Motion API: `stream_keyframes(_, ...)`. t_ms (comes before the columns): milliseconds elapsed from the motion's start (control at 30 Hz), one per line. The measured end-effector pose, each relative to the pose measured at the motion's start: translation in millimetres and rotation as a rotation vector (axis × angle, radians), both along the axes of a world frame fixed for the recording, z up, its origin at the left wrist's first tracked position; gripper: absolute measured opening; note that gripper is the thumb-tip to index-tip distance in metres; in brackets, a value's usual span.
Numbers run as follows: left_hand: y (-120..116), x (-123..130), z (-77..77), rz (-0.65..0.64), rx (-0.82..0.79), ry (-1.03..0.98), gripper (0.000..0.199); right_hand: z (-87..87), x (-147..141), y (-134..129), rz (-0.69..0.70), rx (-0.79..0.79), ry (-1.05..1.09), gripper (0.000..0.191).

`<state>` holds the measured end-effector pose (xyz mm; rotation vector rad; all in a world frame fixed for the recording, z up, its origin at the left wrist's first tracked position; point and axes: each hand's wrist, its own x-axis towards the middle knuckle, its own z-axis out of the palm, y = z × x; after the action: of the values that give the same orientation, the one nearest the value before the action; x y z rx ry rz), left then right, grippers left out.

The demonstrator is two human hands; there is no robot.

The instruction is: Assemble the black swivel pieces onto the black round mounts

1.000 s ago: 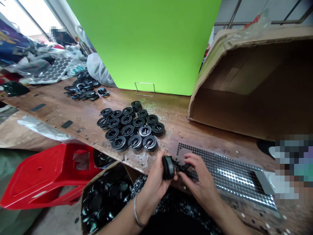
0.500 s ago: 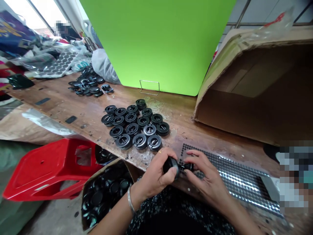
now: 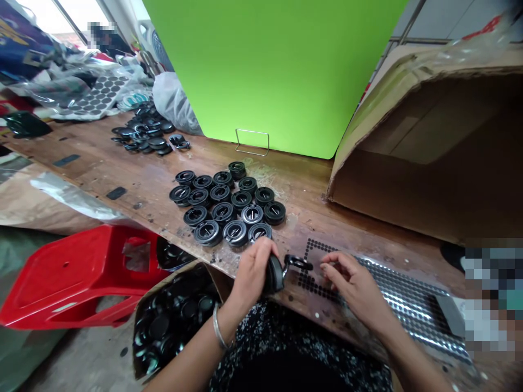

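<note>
My left hand (image 3: 255, 267) is closed round a black round part (image 3: 273, 274) at the table's front edge. A smaller black ring piece (image 3: 299, 262) sticks out from that part toward the right. My right hand (image 3: 347, 275) hovers over a dotted sheet (image 3: 322, 245), apart from the ring piece, with thumb and fingertips close together; whether anything tiny is between them cannot be made out. Behind my left hand, several black round parts (image 3: 223, 212) sit in a cluster on the wooden table (image 3: 310, 201).
A green board (image 3: 269, 71) stands behind the cluster. An open cardboard box (image 3: 429, 152) is on the right. Black pieces are heaped (image 3: 147, 130) at the back left. A red stool (image 3: 81, 272) and a box of black parts (image 3: 175, 321) stand below the table's left edge.
My right hand has come away from the held part and moved slightly right. My left hand has shifted a little left and turned the part, and the ring piece now shows unobstructed.
</note>
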<state>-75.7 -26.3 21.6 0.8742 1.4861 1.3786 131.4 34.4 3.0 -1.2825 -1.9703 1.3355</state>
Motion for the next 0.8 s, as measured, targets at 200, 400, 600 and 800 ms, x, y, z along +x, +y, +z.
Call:
stream_keyframes(200, 4, -4, -2.2, 0.166, -0.058, -0.333, 0.054, -28.4, -5, -12, 0.145, 0.436, -0.273, 0.016)
stream_keyframes(400, 2, 8, -9.0, 0.208, -0.033, -0.356, 0.053, -30.0, -17, -15, 0.18, 0.482, -0.492, 0.015)
stream_keyframes(600, 6, 22, -14.1, 0.258, -0.025, -0.312, 0.054, -32.0, -17, -19, 0.14, 0.57, -0.465, 0.014)
stream_keyframes(800, 8, 31, -19.3, 0.244, -0.033, -0.199, 0.058, -0.5, -18, -38, 0.061, 0.459, 0.054, 0.013)
